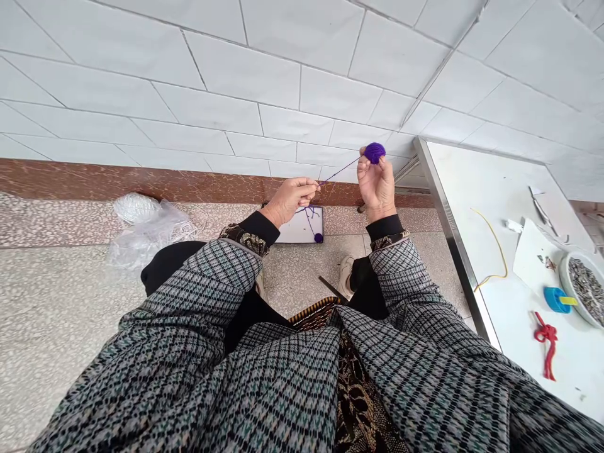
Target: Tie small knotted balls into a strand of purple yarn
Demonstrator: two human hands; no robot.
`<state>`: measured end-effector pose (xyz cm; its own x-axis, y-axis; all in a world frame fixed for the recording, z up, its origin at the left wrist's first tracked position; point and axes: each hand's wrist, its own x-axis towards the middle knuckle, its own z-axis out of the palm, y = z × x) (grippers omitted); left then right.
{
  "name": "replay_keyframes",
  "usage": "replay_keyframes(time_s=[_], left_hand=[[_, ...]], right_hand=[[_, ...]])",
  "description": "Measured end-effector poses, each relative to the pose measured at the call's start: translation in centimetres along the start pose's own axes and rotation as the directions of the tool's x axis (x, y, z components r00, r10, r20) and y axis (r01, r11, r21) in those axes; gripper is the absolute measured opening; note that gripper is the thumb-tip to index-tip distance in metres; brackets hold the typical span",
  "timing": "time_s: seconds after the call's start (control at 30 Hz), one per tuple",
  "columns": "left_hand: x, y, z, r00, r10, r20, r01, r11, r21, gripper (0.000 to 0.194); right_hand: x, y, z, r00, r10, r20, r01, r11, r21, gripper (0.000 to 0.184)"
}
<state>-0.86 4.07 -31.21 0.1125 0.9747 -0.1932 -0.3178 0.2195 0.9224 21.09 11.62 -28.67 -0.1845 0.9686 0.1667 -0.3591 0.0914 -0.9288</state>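
My right hand [376,182] is raised in front of the tiled wall, its fingers closed on a small purple yarn ball [374,151] held at the fingertips. A taut purple strand [338,172] runs from the ball down-left to my left hand [291,198], whose fingers pinch it. Loose purple yarn hangs below my left hand over a white board [297,228] on the floor, where a second small purple ball [318,237] lies. Both arms wear checked sleeves with black cuffs.
A white table [500,189] stands at the right with a yellow cord [495,245], a red cord [546,343], a blue tape roll [557,299], a bowl [585,286] of dark bits and paper scraps. A clear plastic bag [144,226] lies on the speckled floor at left.
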Motion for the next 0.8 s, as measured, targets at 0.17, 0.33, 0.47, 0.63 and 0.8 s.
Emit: replay_keyframes(time_s=[0.17,0.33,0.47,0.63,0.8], left_hand=[[-0.5,0.7,-0.7,0.979,0.02,0.201,-0.072,0.965,0.252,0.009],[-1.2,2.3,-1.1,0.927,0.088,0.364,-0.262,0.848,0.461,0.015],[-1.0,2.7,-1.5,0.937,0.105,0.334,-0.24,0.887,0.395,0.02],[-0.7,2.5,-1.6,0.957,0.105,0.269,-0.202,0.911,0.36,0.024],[-1.3,2.5,-0.8,0.867,-0.001,0.498,-0.235,0.881,0.41,0.026]], right_hand=[[1.3,1.6,-1.0,0.975,0.049,-0.215,-0.06,0.997,-0.045,0.048],[0.7,2.4,0.0,0.972,0.154,-0.176,-0.226,0.806,-0.547,0.03],[-1.0,1.6,0.6,0.796,0.516,0.318,-0.098,0.628,-0.772,0.029],[-1.7,-0.4,0.6,0.618,0.374,0.691,-0.27,0.927,-0.26,0.053],[-0.7,0.4,1.3,0.977,0.133,0.169,-0.138,0.99,0.021,0.065]])
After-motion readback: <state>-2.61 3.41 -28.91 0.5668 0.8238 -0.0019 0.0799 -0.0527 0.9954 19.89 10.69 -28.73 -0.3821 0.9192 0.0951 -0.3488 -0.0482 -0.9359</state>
